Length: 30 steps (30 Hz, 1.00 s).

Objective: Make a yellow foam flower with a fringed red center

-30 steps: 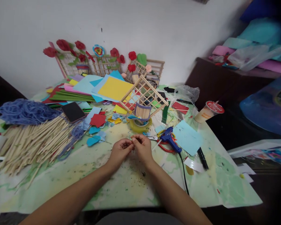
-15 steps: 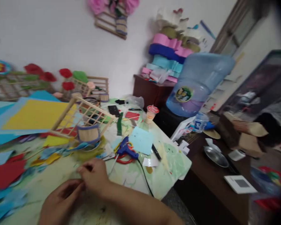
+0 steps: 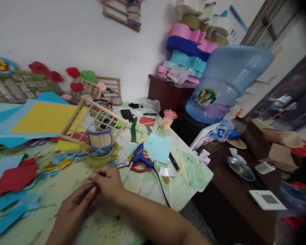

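Note:
My left hand [image 3: 78, 202] and my right hand [image 3: 108, 183] meet above the near part of the table, fingertips pinched together. Whatever lies between the fingers, if anything, is too small or hidden to make out. Just beyond them, a small wooden lattice fence [image 3: 75, 127] with a slatted pot [image 3: 100, 139] leans on a yellowish bowl [image 3: 109, 157]. To the right of my right hand lies a blue glue gun [image 3: 140, 156], on top of red-handled scissors [image 3: 140, 168]. A light blue paper square [image 3: 156, 148] sits behind the glue gun, with a black pen [image 3: 173, 161] beside it.
Coloured sheets, including a yellow sheet [image 3: 46, 117], and red paper scraps [image 3: 16, 178] cover the table's left side. A drink cup [image 3: 169, 119] stands near the right edge, a phone [image 3: 126, 115] farther back. Beyond the edge are a water bottle [image 3: 224, 85] and a metal pan [image 3: 241, 168].
The camera view has shifted, so the wall and bottle sit higher in the picture. My hands stay pinched together, a little farther right in the frame. Nothing on the table has visibly moved.

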Available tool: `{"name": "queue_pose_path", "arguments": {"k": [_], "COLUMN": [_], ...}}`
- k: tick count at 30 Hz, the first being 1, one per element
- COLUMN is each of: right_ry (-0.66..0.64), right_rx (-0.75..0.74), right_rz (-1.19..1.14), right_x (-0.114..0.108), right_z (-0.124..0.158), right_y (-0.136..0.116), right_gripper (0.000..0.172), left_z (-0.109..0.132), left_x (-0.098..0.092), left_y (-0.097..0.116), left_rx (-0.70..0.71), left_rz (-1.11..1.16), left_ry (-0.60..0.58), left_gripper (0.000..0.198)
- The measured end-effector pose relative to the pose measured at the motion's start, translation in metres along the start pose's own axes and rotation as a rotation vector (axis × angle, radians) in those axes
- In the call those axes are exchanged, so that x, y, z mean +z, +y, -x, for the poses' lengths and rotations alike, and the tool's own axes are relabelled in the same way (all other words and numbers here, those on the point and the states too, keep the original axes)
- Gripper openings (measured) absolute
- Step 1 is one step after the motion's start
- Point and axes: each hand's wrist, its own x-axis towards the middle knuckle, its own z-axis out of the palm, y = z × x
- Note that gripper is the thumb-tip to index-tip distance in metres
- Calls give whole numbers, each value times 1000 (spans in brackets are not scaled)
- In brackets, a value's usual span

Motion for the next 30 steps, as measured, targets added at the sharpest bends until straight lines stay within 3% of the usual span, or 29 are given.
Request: {"name": "queue_pose_path", "arguments": {"k": [4, 12, 19, 30], "right_ry": [-40, 3, -150, -29], "right_rx": [102, -140, 4, -139], "right_rz": [-65, 147, 78, 179], "right_x": [0, -1, -2, -4], "right_z": [0, 2, 0, -1], "right_y": [0, 3, 3, 3], "right_gripper": [13, 13, 25, 11], "left_z": [6, 0, 6, -1], "left_x": [3, 0, 6, 2], "left_y": [7, 6, 15, 13], "left_rx": [-96, -41, -54, -101], "left_rz": [104, 43, 257, 285], "left_ry": [-45, -78, -81, -8], "left_gripper": [43, 32, 26, 25]}}
